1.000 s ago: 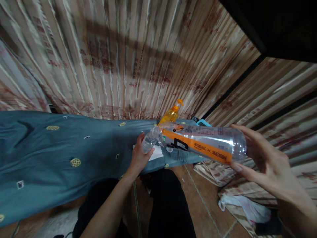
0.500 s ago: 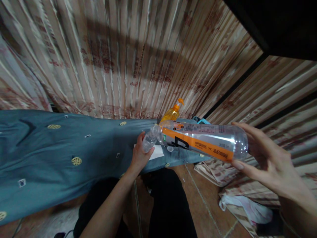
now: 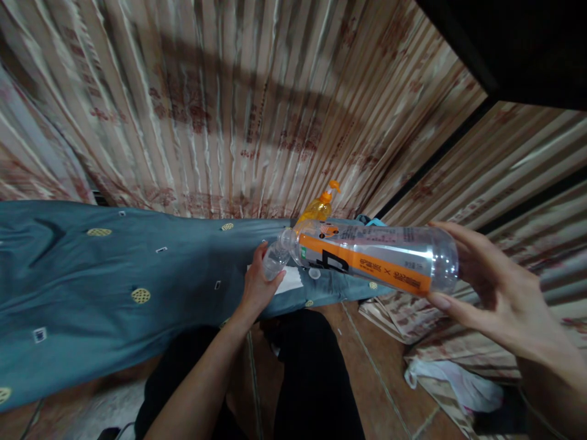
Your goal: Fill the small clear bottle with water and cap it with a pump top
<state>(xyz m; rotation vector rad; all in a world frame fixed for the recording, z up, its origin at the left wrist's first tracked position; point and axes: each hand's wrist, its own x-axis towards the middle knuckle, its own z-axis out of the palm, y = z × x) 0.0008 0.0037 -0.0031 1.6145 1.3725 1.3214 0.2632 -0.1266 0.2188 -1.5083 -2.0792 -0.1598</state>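
Observation:
My right hand (image 3: 495,293) grips the base of a large clear plastic bottle (image 3: 376,256) with an orange and grey label. The bottle lies nearly level in the air, its neck pointing left. In my left hand (image 3: 260,281) is a small clear plastic bottle (image 3: 275,260), tilted up and to the right. The two mouths meet, or almost meet; whether liquid passes between them I cannot make out. Below the hands, a white paper (image 3: 290,280) lies on the teal cloth, with a small clear round cap (image 3: 314,274) to its right.
A pump bottle (image 3: 317,209) of yellow liquid stands behind the large bottle, near the patterned curtain (image 3: 220,110). Teal patterned cloth (image 3: 183,269) covers the long surface before me. A light blue object (image 3: 376,222) shows at its far right. A white plastic bag (image 3: 454,379) lies low on the right.
Almost nothing differs. Both hands keep their hold, and the large bottle has turned very slightly about its length.

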